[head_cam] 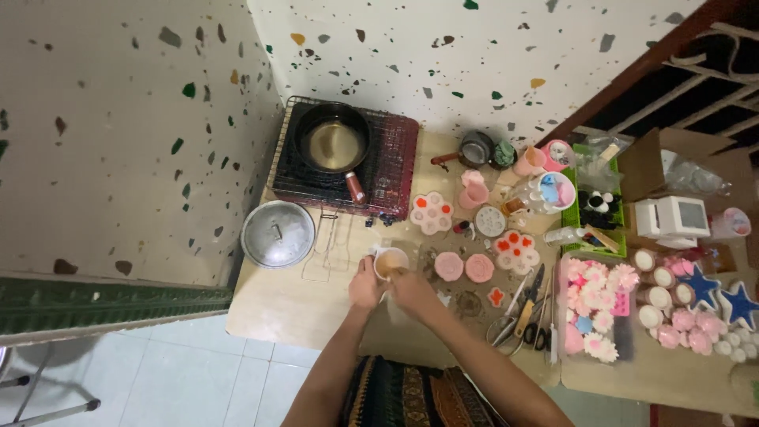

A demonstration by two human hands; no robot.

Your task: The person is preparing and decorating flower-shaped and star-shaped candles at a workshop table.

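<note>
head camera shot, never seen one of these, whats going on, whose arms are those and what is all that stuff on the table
There is only one picture, taken by a camera worn on a person's head and looking straight down, so the two bare arms rising from the bottom edge are the wearer's own. The left hand holds the side of a small white cup of light brown liquid, and the right hand reaches over its rim; whether its fingers hold anything is too small to tell. The wooden table also carries a black pan on a red stove, a metal lid, pink flower-shaped moulds, two round pink pieces, scissors and a clear box of pink and white flower shapes.
</note>
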